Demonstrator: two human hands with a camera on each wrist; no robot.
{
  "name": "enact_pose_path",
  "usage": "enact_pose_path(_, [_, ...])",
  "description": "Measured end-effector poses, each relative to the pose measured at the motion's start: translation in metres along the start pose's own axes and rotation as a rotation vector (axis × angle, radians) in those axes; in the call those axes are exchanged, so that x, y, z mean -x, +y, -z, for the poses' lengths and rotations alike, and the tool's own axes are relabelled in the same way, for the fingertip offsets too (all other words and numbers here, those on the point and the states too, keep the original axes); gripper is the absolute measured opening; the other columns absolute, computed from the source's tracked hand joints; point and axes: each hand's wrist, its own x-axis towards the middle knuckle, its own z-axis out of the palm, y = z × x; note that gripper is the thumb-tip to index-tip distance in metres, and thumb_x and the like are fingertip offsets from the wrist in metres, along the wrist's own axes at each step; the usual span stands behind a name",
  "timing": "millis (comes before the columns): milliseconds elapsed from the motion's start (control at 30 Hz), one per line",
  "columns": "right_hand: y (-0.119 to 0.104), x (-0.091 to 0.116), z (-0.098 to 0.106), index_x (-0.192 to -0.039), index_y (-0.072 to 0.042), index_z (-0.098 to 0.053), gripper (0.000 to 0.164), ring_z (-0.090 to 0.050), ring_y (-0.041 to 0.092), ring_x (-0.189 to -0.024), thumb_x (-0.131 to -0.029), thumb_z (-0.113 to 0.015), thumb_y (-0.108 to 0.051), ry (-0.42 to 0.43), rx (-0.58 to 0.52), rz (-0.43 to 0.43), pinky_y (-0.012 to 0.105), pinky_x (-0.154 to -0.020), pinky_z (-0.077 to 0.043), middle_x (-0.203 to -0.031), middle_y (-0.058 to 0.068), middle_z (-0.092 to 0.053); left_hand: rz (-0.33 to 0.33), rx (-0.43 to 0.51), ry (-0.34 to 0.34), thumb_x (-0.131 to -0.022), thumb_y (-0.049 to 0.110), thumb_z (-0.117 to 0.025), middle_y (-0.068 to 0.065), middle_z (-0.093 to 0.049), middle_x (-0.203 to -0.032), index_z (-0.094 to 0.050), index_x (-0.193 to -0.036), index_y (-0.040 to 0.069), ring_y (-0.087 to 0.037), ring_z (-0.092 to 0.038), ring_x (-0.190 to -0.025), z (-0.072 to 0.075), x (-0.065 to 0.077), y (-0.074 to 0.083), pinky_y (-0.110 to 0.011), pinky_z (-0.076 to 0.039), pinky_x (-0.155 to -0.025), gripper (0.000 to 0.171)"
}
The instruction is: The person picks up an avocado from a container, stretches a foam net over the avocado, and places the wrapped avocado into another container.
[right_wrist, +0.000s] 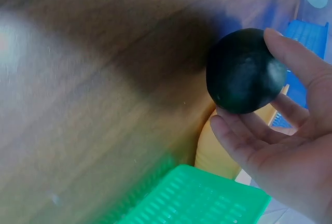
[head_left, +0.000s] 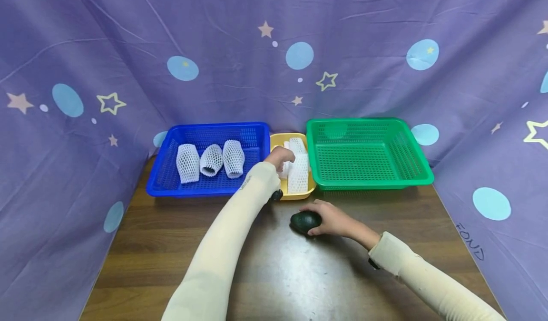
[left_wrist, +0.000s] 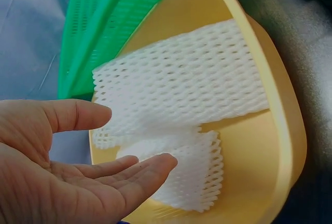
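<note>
My right hand (head_left: pixel 331 218) grips a dark green avocado (head_left: pixel 305 221) over the front of the table, thumb on one side and fingers on the other in the right wrist view. Over the yellow basin (left_wrist: pixel 282 130) reaches my left hand (left_wrist: pixel 88 167), thumb and fingers apart and nothing between them. White foam net sleeves (left_wrist: pixel 176 73) lie in that basin, right by the left fingertips. One long sleeve (head_left: pixel 298 173) leans across it, and a shorter one (left_wrist: pixel 192 172) lies beside it.
A blue basket (head_left: pixel 171 188) at left holds three net sleeves; a dark thing shows inside the middle sleeve (head_left: pixel 211 160). The green basket (head_left: pixel 372 185) stands right of the basin. Behind them hangs a purple curtain (head_left: pixel 239 88), and all stand on a wooden table (head_left: pixel 171 226).
</note>
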Motion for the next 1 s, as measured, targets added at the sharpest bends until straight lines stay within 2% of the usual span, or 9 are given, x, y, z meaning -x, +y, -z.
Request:
enact_pose_path(100, [-0.0030, 0.0009, 0.0019, -0.135, -0.009, -0.064, 0.065, -0.063, 0.030, -0.113, -0.076, -0.090, -0.019, -0.027, 0.028, -0.035, 0.050, -0.094, -0.055, -0.128, 0.017, -0.063, 0.009, 0.002, -0.001, -0.095, 0.015, -0.060, -0.025, -0.059, -0.136, -0.055, -0.138, -0.004, -0.027, -0.057, -0.092, -0.0014, -0.0003, -0.0002, -0.031, -0.057, -0.085, 0.047])
enact_pose_path(200, [-0.0049, 0.0019, 0.0031, -0.136, -0.009, -0.062, 0.066, -0.062, 0.033, -0.117, -0.077, -0.089, -0.019, -0.042, 0.037, -0.046, 0.053, -0.097, -0.054, -0.132, 0.018, -0.061, 0.026, 0.031, -0.005, -0.094, 0.014, -0.060, -0.022, -0.061, -0.128, -0.056, -0.135, -0.002, -0.023, -0.052, -0.087, -0.0035, -0.0026, -0.0009, -0.027, -0.049, -0.074, 0.043])
enact_pose_path(367, [-0.0054, 0.0030, 0.0031, -0.138, -0.008, -0.060, 0.066, -0.060, 0.035, -0.122, -0.079, -0.088, -0.017, -0.051, 0.040, -0.033, 0.054, -0.099, -0.053, -0.137, 0.019, -0.059, 0.058, 0.056, -0.008, -0.094, 0.012, -0.063, -0.014, -0.058, -0.099, -0.058, -0.128, -0.002, -0.018, -0.049, -0.077, -0.0067, -0.0072, -0.0010, -0.024, -0.045, -0.067, 0.037])
enact_pose_path(467, [-0.0054, 0.0027, 0.0026, -0.139, -0.007, -0.059, 0.066, -0.059, 0.035, -0.125, -0.080, -0.087, -0.016, -0.053, 0.044, -0.031, 0.054, -0.100, -0.052, -0.139, 0.019, -0.058, 0.092, 0.063, -0.033, -0.094, 0.011, -0.063, -0.010, -0.052, -0.090, -0.058, -0.126, -0.001, -0.016, -0.046, -0.073, -0.0067, -0.0078, 0.0004, -0.023, -0.044, -0.064, 0.034])
enact_pose_path(600, [-0.0058, 0.0021, 0.0031, -0.140, -0.007, -0.058, 0.066, -0.059, 0.036, -0.125, -0.081, -0.086, -0.017, -0.055, 0.048, -0.028, 0.054, -0.100, -0.052, -0.139, 0.019, -0.058, 0.125, 0.067, -0.078, -0.096, 0.012, -0.062, -0.014, -0.056, -0.100, -0.056, -0.128, -0.002, -0.019, -0.049, -0.080, -0.0053, -0.0067, 0.0022, -0.025, -0.050, -0.073, 0.036])
enact_pose_path(700, [-0.0063, 0.0026, 0.0041, -0.140, -0.006, -0.058, 0.066, -0.059, 0.035, -0.125, -0.082, -0.085, -0.017, -0.051, 0.037, -0.025, 0.054, -0.100, -0.052, -0.139, 0.019, -0.058, 0.122, 0.059, -0.080, -0.096, 0.013, -0.063, -0.017, -0.061, -0.110, -0.057, -0.131, -0.003, -0.021, -0.054, -0.086, -0.0053, -0.0052, 0.0027, -0.029, -0.056, -0.087, 0.038])
enact_pose_path(800, [-0.0056, 0.0036, 0.0047, -0.140, -0.006, -0.058, 0.065, -0.060, 0.033, -0.123, -0.082, -0.085, -0.017, -0.039, 0.035, -0.020, 0.052, -0.100, -0.052, -0.138, 0.019, -0.059, 0.114, 0.070, -0.079, -0.096, 0.014, -0.064, -0.019, -0.064, -0.118, -0.057, -0.133, -0.002, -0.023, -0.059, -0.092, -0.0061, -0.0038, 0.0025, -0.035, -0.056, -0.098, 0.041])
enact_pose_path(1000, [-0.0043, 0.0046, 0.0055, -0.138, -0.007, -0.059, 0.059, -0.062, 0.027, -0.113, -0.085, -0.082, -0.019, -0.012, 0.039, -0.006, 0.046, -0.093, -0.054, -0.131, 0.017, -0.062, 0.102, 0.104, -0.089, -0.096, 0.014, -0.065, -0.021, -0.064, -0.131, -0.055, -0.138, -0.001, -0.028, -0.064, -0.106, -0.0063, -0.0022, 0.0008, -0.039, -0.056, -0.102, 0.046])
